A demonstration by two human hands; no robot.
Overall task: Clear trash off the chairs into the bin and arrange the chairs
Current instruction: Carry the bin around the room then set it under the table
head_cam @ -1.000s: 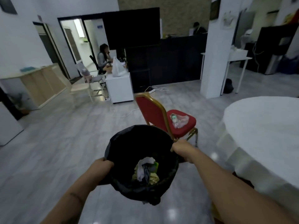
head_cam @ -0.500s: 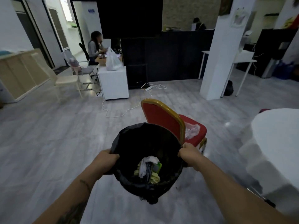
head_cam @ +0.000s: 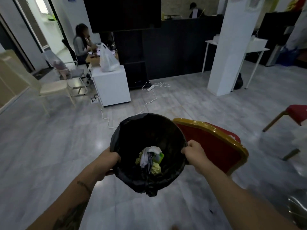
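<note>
Held at centre frame: a bin (head_cam: 150,130) lined with a black bag, gripped at its rim by both hands. Left hand (head_cam: 108,161) clamped on the left edge, right hand (head_cam: 194,152) closed on the right edge. Inside, at the bottom, crumpled trash (head_cam: 150,159) in white, yellow and green. Just right of the bin, touching it in view, a red chair (head_cam: 212,145) with a gold frame, backrest toward the camera. Another red chair (head_cam: 294,114) at the right edge. White desk (head_cam: 113,85) with a plastic bag (head_cam: 107,59) in the upper left.
</note>
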